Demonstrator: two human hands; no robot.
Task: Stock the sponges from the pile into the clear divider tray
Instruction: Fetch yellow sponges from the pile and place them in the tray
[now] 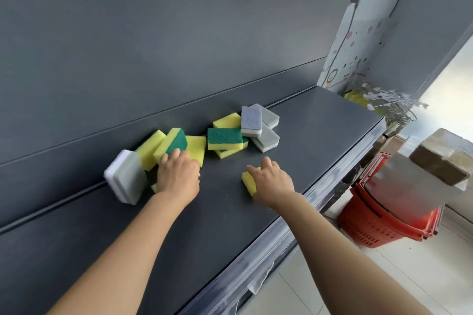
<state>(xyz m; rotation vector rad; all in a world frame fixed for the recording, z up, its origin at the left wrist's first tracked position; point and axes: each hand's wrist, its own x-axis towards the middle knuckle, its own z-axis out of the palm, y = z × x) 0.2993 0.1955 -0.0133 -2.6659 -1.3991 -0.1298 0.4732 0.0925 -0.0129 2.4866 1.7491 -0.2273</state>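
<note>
Your right fingers (267,162) are curled round a yellow sponge (248,181), thumb at its far end. The right hand (272,179) holds it low over the shelf (320,130), apart from the others. Your left fingers (174,155) are bent, with their tips against the lower edge of a green-faced sponge (172,143) that stands tilted on its side. Whether the left hand (178,176) truly grips it or only touches it cannot be told from this view. A scrap of yellow shows under the heel of that hand.

More yellow sponges lean just beside the green-faced one, and a grey-and-white sponge (125,179) stands on edge just left of your left hand. Farther back lies the pile (225,138), yellow-and-green sponges loosely stacked, with grey ones touching them on the right. A clear strip (332,186) runs along the shelf's front edge, and red baskets (378,222) sit on the floor beyond it.

You appear to be at the picking-up step. One sponge is in hand and most of the pile is untouched, so the job looks to be near its start. The clear divider tray is not in view, so your next move calls for finding it first. Then carry the yellow sponge over and seat it squarely in one compartment. Make the left grip sure before you lift, because the tilted sponge leans on its neighbours and may tip them.
</note>
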